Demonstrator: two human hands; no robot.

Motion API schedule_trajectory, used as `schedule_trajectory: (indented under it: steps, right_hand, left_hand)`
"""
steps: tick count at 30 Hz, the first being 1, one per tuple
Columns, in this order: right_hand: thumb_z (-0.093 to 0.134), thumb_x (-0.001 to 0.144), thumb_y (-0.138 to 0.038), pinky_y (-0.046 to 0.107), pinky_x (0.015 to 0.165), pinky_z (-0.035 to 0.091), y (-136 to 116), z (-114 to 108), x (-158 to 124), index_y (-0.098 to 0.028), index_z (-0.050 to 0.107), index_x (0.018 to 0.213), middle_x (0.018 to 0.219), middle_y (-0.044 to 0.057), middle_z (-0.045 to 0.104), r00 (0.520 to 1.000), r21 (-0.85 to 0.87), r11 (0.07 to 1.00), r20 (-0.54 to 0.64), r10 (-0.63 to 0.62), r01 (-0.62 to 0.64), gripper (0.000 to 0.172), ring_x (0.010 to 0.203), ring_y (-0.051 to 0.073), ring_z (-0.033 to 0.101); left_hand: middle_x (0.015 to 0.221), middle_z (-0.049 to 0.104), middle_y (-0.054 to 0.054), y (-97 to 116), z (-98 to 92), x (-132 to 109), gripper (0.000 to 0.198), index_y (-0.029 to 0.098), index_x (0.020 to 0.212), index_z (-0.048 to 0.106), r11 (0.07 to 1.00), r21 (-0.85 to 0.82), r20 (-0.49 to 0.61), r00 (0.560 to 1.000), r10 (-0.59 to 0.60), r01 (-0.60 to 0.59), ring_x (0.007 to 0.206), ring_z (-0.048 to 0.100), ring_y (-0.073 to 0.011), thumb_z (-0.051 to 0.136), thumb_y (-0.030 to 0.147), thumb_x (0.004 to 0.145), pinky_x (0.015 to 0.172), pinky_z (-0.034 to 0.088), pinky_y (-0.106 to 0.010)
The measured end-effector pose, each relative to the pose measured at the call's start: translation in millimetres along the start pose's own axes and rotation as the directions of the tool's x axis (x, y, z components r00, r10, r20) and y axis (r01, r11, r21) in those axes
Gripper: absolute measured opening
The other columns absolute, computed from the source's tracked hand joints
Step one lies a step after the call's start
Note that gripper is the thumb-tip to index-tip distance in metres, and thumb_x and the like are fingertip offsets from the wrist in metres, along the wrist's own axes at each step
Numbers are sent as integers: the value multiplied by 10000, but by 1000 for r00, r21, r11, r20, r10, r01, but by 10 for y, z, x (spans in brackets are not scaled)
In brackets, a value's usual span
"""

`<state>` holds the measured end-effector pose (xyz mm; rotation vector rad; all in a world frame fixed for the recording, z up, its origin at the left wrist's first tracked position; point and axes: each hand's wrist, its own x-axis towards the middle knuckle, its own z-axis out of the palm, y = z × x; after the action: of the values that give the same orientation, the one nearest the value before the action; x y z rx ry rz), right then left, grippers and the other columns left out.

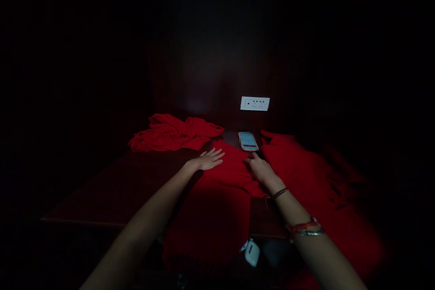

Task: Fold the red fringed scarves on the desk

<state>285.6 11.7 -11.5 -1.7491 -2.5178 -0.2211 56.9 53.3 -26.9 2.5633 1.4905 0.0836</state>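
A red fringed scarf lies over the middle of the table, its fringed end hanging past the front edge. My left hand rests flat on the scarf's upper left side, fingers spread. At the scarf's upper right edge, my right hand has its fingers bent in, closed on the cloth. The folded upper part of the scarf shows between both hands. Some loose fringe threads stick out below my right hand. My right wrist has several bands and a bangle.
A crumpled red scarf lies at the back left, and more red cloth spreads along the right. A lit phone lies behind my right hand, below a wall socket. A white earbud case shows near the front edge. The surroundings are very dark.
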Motion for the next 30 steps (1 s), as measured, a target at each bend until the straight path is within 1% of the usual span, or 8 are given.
schedule_trajectory:
  steps: [5,10,13,16,21,23,26,30]
  right_hand:
    - [318,813,-310,269,764,364,115,-67,46,-212,385,1164,1117,100,434,999,72,997,-38,30,-27,370,936,178,477]
    - [349,788,-408,370,877,268,-1,-136,-68,-227,255,1255,1216,110,355,976,27,992,-184,-120,127,509,1098,233,317]
    - [268,777,-516,463,918,174,-158,-39,-169,-317,175,1269,1316,47,229,963,84,961,-71,-259,264,540,1184,256,179]
    - [190,763,-571,542,901,120,-203,78,-240,-361,135,1264,1345,19,165,969,126,970,114,-220,206,546,1207,288,102]
    - [181,800,-509,483,948,92,-60,82,-370,-331,197,1260,1362,-13,73,950,66,948,1,-311,310,494,1223,251,-22]
    - [191,819,-459,461,961,94,-13,42,-433,-310,251,1249,1354,-11,128,929,37,928,-12,-371,371,458,1226,231,10]
    - [217,821,-439,414,954,188,-2,-16,-510,-246,283,1248,1302,55,281,916,31,917,25,-400,399,474,1200,215,190]
    - [299,807,-378,351,796,389,-67,-94,-578,-196,317,1234,1208,135,397,935,-56,934,60,-349,352,464,1011,233,462]
  left_hand:
    - [1354,64,43,-173,23,71,535,332,1268,123,997,31,22,997,-76,75,1228,28,-209,143,551,781,944,84,-477]
    - [1348,136,6,-251,1,44,527,285,1267,195,992,94,-52,995,-86,90,1225,76,-210,180,516,793,953,134,-426]
    - [1338,183,-1,-149,5,6,479,271,1239,287,990,144,-160,987,19,5,1221,120,-168,170,466,817,979,90,-365]
    - [1347,135,24,-38,26,-24,500,321,1248,240,997,78,-94,995,23,-16,1224,98,-190,163,522,797,974,108,-375]
    - [1351,89,8,-4,50,-44,613,329,1263,185,995,46,-41,996,-85,86,1222,58,-236,205,626,727,970,104,-383]
    - [1350,99,3,-8,51,-59,628,321,1263,194,994,50,-59,993,-99,102,1222,65,-233,214,634,719,972,106,-371]
    - [1350,103,3,17,55,-97,613,316,1259,214,992,68,-103,989,-101,109,1222,64,-237,223,621,728,973,97,-380]
    - [1352,63,56,83,67,-134,514,380,1243,202,996,81,-113,992,54,-45,1226,34,-222,204,572,767,977,63,-389]
